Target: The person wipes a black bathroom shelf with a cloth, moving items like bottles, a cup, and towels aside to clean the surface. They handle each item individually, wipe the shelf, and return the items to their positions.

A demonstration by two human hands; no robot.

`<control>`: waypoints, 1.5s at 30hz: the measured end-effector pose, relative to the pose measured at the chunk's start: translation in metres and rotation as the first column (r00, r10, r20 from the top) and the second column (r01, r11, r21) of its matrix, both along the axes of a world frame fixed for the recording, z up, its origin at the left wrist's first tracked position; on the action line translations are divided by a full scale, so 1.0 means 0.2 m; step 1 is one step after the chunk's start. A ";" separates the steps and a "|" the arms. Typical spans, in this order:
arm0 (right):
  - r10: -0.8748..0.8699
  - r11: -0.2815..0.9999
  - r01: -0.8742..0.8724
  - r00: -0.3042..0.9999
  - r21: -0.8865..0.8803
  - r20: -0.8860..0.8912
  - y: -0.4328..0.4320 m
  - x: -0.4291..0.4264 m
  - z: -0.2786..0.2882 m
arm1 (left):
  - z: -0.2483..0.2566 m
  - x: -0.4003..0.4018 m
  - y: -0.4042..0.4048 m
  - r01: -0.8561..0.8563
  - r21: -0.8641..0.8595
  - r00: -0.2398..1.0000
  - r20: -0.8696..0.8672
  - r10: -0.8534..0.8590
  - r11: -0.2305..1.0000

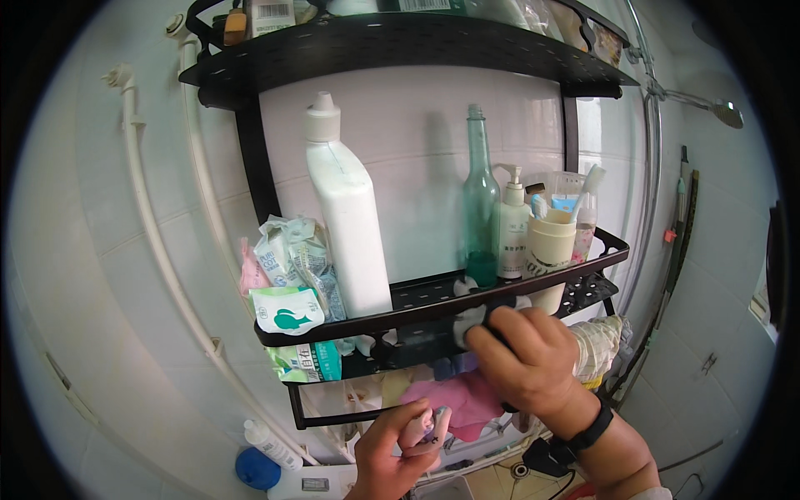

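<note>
My right hand [531,356] is at the front rail of the middle tier of a black metal wall shelf [412,340], its fingers closed on a grey-and-black cloth [470,322] against the rail. Lower and to the left, my left hand [397,447] holds a small folded pink-and-white item [428,430]; its kind is unclear. A pink cloth [459,400] hangs behind the hands. On the tier stand a white plastic bottle [353,231], a green glass bottle [481,200] with some liquid, a white pump bottle [514,231] and a cream cup [550,240] holding toothbrushes.
Crumpled soft packs [284,309] fill the tier's left end. The upper tier [406,44] carries boxes and bags. A light striped cloth [597,350] hangs at the right. White pipes [150,237] run down the left wall; a shower head [728,114] is at the upper right.
</note>
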State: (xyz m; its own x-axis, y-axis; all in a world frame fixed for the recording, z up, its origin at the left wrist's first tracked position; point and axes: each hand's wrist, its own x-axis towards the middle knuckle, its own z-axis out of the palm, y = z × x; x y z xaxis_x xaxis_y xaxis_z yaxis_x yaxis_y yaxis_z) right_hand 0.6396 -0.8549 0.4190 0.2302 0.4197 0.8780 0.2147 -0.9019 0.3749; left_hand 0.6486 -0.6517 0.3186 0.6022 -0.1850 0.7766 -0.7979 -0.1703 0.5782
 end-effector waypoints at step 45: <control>0.430 0.891 -0.299 0.794 0.341 -0.429 0.09 -0.16 0.20 | 0.03 0.00 0.06 0.198 -0.007 0.967 -0.163 -0.197 0.980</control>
